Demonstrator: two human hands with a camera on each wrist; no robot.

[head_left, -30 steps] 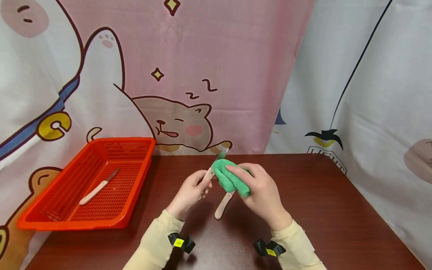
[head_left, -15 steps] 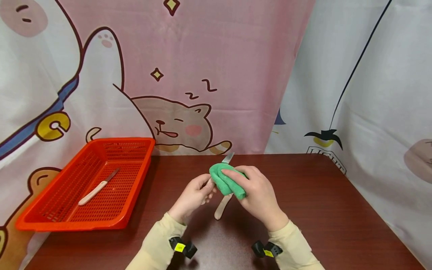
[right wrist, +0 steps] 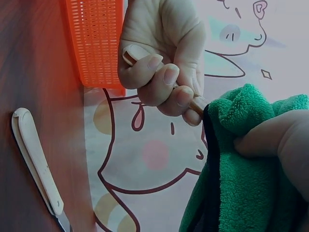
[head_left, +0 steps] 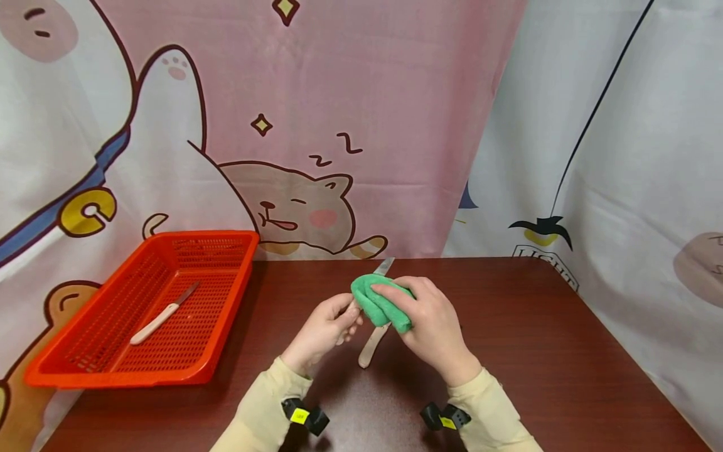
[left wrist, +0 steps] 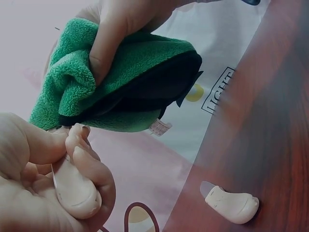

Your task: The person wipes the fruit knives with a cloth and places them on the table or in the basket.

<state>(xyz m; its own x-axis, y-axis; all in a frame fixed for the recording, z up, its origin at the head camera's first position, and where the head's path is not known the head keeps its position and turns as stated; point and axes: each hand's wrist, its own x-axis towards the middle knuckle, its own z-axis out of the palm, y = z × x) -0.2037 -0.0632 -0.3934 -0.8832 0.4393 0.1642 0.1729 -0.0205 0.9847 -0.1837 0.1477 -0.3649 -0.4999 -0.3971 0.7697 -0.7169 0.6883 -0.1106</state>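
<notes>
Left hand [head_left: 322,326] is gripping a knife's pale handle [right wrist: 137,54], fingers curled round it above the bench [head_left: 536,351]. Right hand [head_left: 432,323] is pinching the folded green cloth [head_left: 380,304] over the blade [head_left: 384,266]. 1 knife [head_left: 373,344] is lying under the hands, 1 more [head_left: 164,314] in the orange basket [head_left: 113,370].

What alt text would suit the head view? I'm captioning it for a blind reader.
A person's left hand grips a knife handle while the right hand folds a green cloth around its blade, above a dark wooden table. A second knife lies on the table beneath them, and a third knife lies in an orange basket at left.
</notes>
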